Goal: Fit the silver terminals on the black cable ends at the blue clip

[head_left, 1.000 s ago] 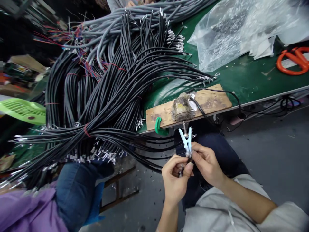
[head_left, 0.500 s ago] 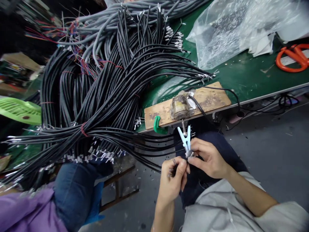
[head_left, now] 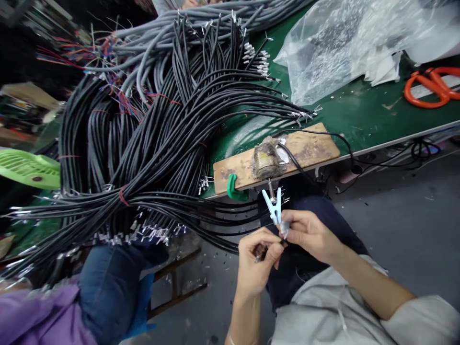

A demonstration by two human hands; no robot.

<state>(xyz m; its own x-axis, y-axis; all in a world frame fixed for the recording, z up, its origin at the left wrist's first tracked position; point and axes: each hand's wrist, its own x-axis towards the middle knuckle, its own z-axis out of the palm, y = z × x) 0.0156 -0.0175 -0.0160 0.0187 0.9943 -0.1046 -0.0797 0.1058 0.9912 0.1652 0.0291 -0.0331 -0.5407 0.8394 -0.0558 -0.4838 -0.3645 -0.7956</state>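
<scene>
I am looking down, through the head camera, on a long green desk [head_left: 373,110] with a pale front edge. Bundled black cables [head_left: 151,139] are heaped across its left part, some reaching out past the front edge, and grey cables [head_left: 151,28] lie along the far side. Farther right I make out a crumpled clear plastic bag [head_left: 316,62] and, near it, orange-handled scissors [head_left: 433,85]. A stained wooden board [head_left: 312,143] lies along the front edge. Below, I can see the grey floor [head_left: 406,239], flecked with small dark scraps.
</scene>
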